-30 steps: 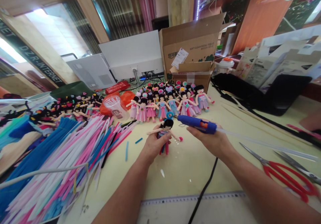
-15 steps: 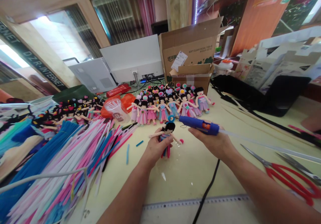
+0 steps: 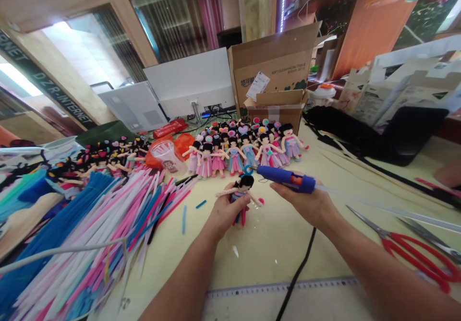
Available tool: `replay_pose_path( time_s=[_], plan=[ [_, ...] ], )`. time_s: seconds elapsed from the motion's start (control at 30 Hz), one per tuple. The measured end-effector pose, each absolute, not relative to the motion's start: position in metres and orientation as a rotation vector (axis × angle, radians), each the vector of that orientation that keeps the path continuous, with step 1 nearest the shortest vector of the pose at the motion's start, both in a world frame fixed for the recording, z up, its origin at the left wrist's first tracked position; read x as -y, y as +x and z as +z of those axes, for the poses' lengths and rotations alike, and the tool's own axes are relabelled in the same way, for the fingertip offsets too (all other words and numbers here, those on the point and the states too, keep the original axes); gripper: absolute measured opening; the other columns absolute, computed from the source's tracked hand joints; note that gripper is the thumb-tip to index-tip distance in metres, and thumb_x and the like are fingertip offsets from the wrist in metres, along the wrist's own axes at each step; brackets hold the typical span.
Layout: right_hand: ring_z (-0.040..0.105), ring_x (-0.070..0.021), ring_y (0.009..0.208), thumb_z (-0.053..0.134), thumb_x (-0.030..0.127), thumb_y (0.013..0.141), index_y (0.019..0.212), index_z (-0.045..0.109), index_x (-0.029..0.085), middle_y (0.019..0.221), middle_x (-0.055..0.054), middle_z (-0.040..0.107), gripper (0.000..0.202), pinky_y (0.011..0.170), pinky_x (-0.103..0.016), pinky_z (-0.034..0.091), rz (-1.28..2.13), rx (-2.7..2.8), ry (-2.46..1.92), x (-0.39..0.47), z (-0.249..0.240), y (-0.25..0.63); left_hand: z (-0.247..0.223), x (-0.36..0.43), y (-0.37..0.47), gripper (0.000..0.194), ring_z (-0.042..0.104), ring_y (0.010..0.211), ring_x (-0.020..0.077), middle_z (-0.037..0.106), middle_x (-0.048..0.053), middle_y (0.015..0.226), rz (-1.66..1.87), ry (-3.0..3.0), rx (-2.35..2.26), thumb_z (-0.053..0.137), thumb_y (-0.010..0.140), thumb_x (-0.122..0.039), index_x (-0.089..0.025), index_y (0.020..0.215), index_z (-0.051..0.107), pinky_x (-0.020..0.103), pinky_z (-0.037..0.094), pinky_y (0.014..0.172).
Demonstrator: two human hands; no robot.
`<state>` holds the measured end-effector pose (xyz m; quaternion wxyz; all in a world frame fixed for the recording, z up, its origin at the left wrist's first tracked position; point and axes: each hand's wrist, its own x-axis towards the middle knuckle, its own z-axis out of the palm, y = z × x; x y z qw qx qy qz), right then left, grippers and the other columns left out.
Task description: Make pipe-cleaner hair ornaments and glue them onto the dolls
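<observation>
Two hands are facing each other near the middle of the frame, both closed around something. The left hand (image 3: pixel 225 214) is gripping a small black-haired doll (image 3: pixel 246 183) at its body, thumb across the front, and the doll is standing upright just above the desk (image 3: pixel 252 261). The right hand (image 3: pixel 308 202) is wrapping around a blue glue gun (image 3: pixel 284 176), its nozzle pointing left and lying at or very near a blue ring (image 3: pixel 245 169) over the doll's head; whether they are touching is hard to tell. Hot glue could be straying onto the hair or the left fingers if the nozzle is slipping or the trigger is being pressed too hard. The ring could also be tilting or pulling askew if the tip is pushing against it. A black cord (image 3: pixel 297 270) is running toward the bottom edge, so a snag could be jerking the gun. Finished-looking dolls (image 3: pixel 236 160) are crowding behind, and a careless forward swing could be toppling them, while red-handled scissors (image 3: pixel 414 254) are lying at lower right, near the right forearm.
</observation>
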<state>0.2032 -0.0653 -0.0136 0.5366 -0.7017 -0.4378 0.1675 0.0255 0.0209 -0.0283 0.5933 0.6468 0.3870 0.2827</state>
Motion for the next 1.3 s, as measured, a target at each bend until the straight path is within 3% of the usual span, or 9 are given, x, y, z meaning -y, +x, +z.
replay_pose_path(
  time_s=[0.8,1.3],
  plan=[
    [0.056,-0.0147,0.056,0.07,0.047,0.066,0.077,0.071,0.019,0.063,0.001,0.065,0.03,0.053,-0.026,0.043,0.489,1.088,-1.597,0.0616,-0.0222,0.2029,-0.0287,-0.0206,0.0261,0.038,0.059,0.066,0.0123,0.061,0.001,0.081,0.682,1.522,-0.888,0.068,0.071,-0.04,-0.016,0.098,0.057,0.025,0.047,0.061],
    [0.049,-0.0119,0.052,0.07,0.047,0.066,0.069,0.067,0.019,0.056,0.003,0.058,0.028,0.047,-0.023,0.036,0.514,1.118,-1.586,0.065,-0.0148,0.2012,-0.0262,-0.0214,0.0258,0.04,0.06,0.064,0.0132,0.063,0.002,0.081,0.682,1.491,-0.899,0.07,0.068,-0.041,-0.016,0.096,0.057,0.025,0.048,0.061]
  ],
)
